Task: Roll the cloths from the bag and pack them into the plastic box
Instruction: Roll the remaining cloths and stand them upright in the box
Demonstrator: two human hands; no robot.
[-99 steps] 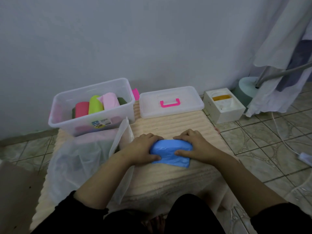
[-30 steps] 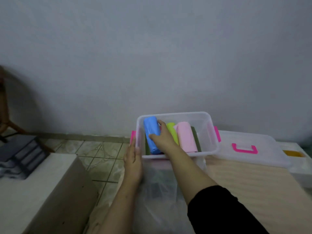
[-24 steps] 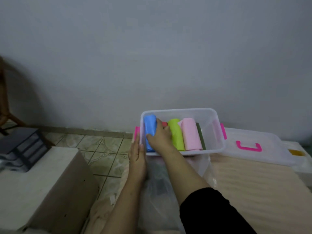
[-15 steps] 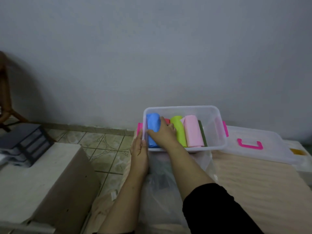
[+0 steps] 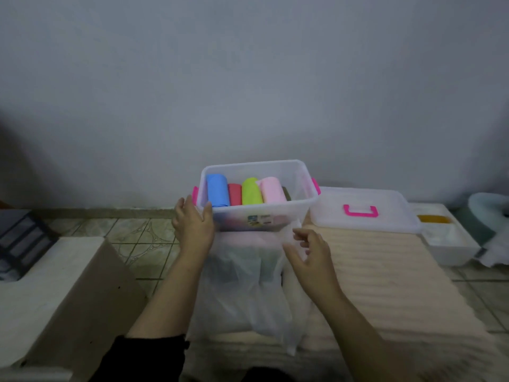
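The clear plastic box (image 5: pixel 300 205) with pink latches stands on the beige mat by the wall. Inside it lie rolled cloths side by side: blue (image 5: pixel 217 190), red (image 5: pixel 234 194), lime green (image 5: pixel 252 191) and pink (image 5: pixel 272 190), with a dark one half hidden behind the pink. My left hand (image 5: pixel 192 221) rests with straight fingers against the box's left front corner. My right hand (image 5: pixel 311 252) hovers with loosely spread fingers, holding nothing, at the right edge of the translucent plastic bag (image 5: pixel 248 285), which lies in front of the box with more cloths dimly visible inside.
The box's clear lid (image 5: pixel 385 216) with a pink handle lies to the right of the box. A white tray (image 5: pixel 446 238) sits beyond it. A cardboard box (image 5: pixel 55 293) stands at the left, dark drawers (image 5: pixel 16 241) behind it. The beige ribbed mat (image 5: pixel 371 285) extends to the right.
My right hand has let go of the blue roll, now lying in the box's left end, and has drawn back down to the bag. My left hand stays at the box's corner.
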